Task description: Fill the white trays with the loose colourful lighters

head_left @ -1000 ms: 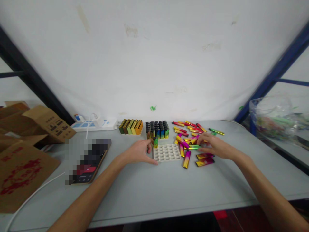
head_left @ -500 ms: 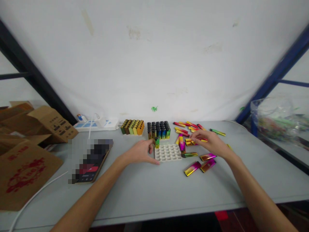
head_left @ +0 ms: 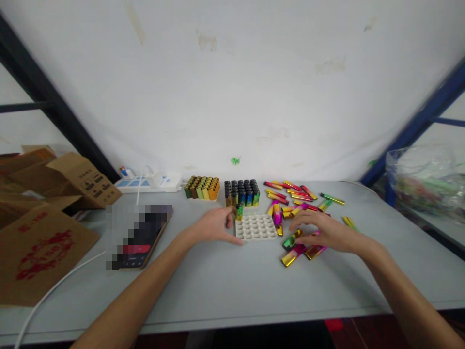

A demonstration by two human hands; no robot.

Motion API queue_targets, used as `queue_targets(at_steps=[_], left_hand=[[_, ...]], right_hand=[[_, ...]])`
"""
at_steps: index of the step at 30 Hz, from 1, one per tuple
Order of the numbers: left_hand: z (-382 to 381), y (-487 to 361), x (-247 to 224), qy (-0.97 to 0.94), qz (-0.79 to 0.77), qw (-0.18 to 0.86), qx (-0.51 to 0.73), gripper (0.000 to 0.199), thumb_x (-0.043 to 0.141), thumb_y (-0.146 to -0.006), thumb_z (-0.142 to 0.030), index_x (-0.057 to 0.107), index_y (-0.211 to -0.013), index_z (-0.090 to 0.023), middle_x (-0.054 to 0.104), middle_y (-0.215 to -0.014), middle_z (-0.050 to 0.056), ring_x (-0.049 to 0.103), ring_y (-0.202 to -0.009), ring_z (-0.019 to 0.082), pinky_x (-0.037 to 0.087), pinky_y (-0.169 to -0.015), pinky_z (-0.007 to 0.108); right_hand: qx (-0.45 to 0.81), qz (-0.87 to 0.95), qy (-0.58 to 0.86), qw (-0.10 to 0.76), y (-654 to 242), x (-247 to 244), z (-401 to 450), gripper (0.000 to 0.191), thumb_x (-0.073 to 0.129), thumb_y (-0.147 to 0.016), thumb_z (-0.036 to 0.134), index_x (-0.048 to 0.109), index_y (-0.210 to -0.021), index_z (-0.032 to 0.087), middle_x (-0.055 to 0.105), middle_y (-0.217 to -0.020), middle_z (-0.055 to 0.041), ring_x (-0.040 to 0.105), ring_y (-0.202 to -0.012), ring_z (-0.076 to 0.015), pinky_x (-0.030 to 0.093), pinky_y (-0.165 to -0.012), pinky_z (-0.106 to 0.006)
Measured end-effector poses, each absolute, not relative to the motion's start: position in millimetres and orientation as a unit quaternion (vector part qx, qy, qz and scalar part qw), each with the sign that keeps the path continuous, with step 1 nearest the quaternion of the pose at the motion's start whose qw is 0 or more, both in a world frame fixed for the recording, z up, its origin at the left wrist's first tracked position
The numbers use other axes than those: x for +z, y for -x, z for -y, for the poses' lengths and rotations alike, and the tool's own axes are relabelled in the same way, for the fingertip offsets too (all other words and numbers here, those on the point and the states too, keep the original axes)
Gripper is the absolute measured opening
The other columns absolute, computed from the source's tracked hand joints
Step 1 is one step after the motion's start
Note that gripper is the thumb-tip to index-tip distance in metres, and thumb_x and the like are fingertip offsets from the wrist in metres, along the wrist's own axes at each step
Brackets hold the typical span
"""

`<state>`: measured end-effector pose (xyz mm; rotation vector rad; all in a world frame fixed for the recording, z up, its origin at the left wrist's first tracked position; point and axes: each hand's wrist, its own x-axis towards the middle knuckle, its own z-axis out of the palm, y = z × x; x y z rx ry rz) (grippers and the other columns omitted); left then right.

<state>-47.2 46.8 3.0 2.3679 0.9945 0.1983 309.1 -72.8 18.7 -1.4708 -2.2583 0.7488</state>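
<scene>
A white tray (head_left: 256, 228) with rows of round-edged slots lies in front of me. One green-and-yellow lighter (head_left: 239, 212) stands upright in its back left corner. My left hand (head_left: 216, 226) spans the tray's left side, thumb at the front corner and curled index finger by that lighter. To the tray's right, my right hand (head_left: 323, 230) has its thumb and fingers around a green-and-gold lighter (head_left: 292, 239), tilted over the pile. Beneath and beside it lie shiny purple-and-gold lighters (head_left: 289, 258), partly covered by the hand.
Behind the tray stand a block of black-topped lighters (head_left: 241, 193) and a block of golden ones (head_left: 202, 188). Loose red-and-gold lighters (head_left: 290, 189) lie at the back right. Leftward are a phone (head_left: 145, 240), a power strip (head_left: 165, 183) and cardboard boxes (head_left: 47, 242).
My right hand has come down and toward me, and its fingers are now around the green-and-gold lighter that lay by the tray. The left hand stays at the tray; the view has shifted slightly.
</scene>
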Motion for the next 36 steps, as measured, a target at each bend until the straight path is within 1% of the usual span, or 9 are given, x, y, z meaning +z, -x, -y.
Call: queue_targets(at_steps=[7,11,13,17,20,25,28,32,36], left_hand=[[-45,47,5,-0.88,-0.374,0.283,0.076,0.068,0.087,-0.058,-0.075,0.051,-0.084,-0.024,0.069,-0.083,-0.001,0.059,-0.07,0.02,0.037,-0.062,0.03],[-46,48,4,-0.88,-0.374,0.283,0.075,0.069,0.087,-0.058,-0.076,0.052,-0.084,-0.024,0.069,-0.083,-0.001,0.059,-0.069,0.02,0.037,-0.061,0.03],[-47,48,4,-0.88,-0.374,0.282,0.076,0.069,0.088,-0.058,-0.076,0.052,-0.084,-0.024,0.069,-0.083,-0.001,0.059,-0.069,0.02,0.037,-0.061,0.031],[-46,48,3,-0.878,-0.371,0.291,0.082,0.069,0.089,-0.057,-0.076,0.053,-0.084,-0.023,0.068,-0.082,-0.001,0.059,-0.069,0.02,0.036,-0.062,0.03],[-45,48,4,-0.878,-0.368,0.293,0.086,0.068,0.09,-0.057,-0.073,0.053,-0.084,-0.023,0.067,-0.081,-0.001,0.058,-0.07,0.02,0.035,-0.062,0.03],[-45,48,5,-0.879,-0.367,0.292,0.089,0.069,0.089,-0.058,-0.075,0.053,-0.086,-0.023,0.068,-0.083,0.0,0.059,-0.07,0.02,0.036,-0.062,0.03],[-45,48,4,-0.883,-0.367,0.281,0.084,0.07,0.088,-0.058,-0.077,0.053,-0.086,-0.023,0.069,-0.084,0.0,0.06,-0.072,0.021,0.037,-0.063,0.03],[-46,48,2,-0.883,-0.364,0.283,0.088,0.069,0.088,-0.058,-0.076,0.053,-0.086,-0.023,0.068,-0.082,0.0,0.06,-0.071,0.021,0.037,-0.062,0.03],[-47,48,1,-0.884,-0.363,0.281,0.092,0.07,0.088,-0.058,-0.076,0.054,-0.087,-0.023,0.067,-0.081,-0.001,0.059,-0.068,0.021,0.037,-0.061,0.031]], right_hand=[[0.27,0.804,0.512,0.134,-300,18,62,0.019,0.073,-0.093,0.042,0.075,-0.103,0.025,0.076,-0.111,-0.0071,0.072,-0.098,-0.0269,0.057,-0.087,-0.038],[0.252,0.781,0.542,0.183,-299,20,63,0.025,0.07,-0.098,0.048,0.067,-0.102,0.024,0.075,-0.101,-0.0061,0.07,-0.087,-0.0243,0.056,-0.077,-0.036],[0.294,0.766,0.526,0.225,-295,22,64,0.03,0.065,-0.101,0.053,0.063,-0.101,0.024,0.074,-0.096,-0.0054,0.07,-0.084,-0.0234,0.057,-0.074,-0.036],[0.429,0.716,0.455,0.31,-276,30,62,0.038,0.061,-0.104,0.057,0.052,-0.121,0.025,0.074,-0.086,-0.0016,0.072,-0.077,-0.021,0.06,-0.073,-0.037],[0.469,0.687,0.423,0.36,-256,36,56,0.047,0.064,-0.101,0.059,0.045,-0.131,0.027,0.071,-0.087,0.0001,0.07,-0.075,-0.0195,0.059,-0.07,-0.036],[0.495,0.633,0.418,0.424,-225,45,41,0.038,0.064,-0.101,0.061,0.051,-0.111,0.028,0.047,-0.073,0.0081,0.047,-0.059,-0.0118,0.045,-0.056,-0.026],[0.499,0.601,0.426,0.457,-208,41,31,0.05,0.059,-0.098,0.073,0.052,-0.091,0.025,0.033,-0.066,0.0091,0.032,-0.051,-0.01,0.03,-0.047,-0.024],[0.371,0.609,0.486,0.506,-193,22,20,0.065,0.051,-0.096,0.081,0.039,-0.065,0.025,0.032,-0.056,0.0063,0.032,-0.05,-0.0113,0.025,-0.047,-0.027],[0.228,0.629,0.548,0.503,-185,9,22,0.057,0.055,-0.093,0.068,0.032,-0.061,0.026,0.03,-0.058,0.005,0.03,-0.055,-0.012,0.021,-0.052,-0.029]])
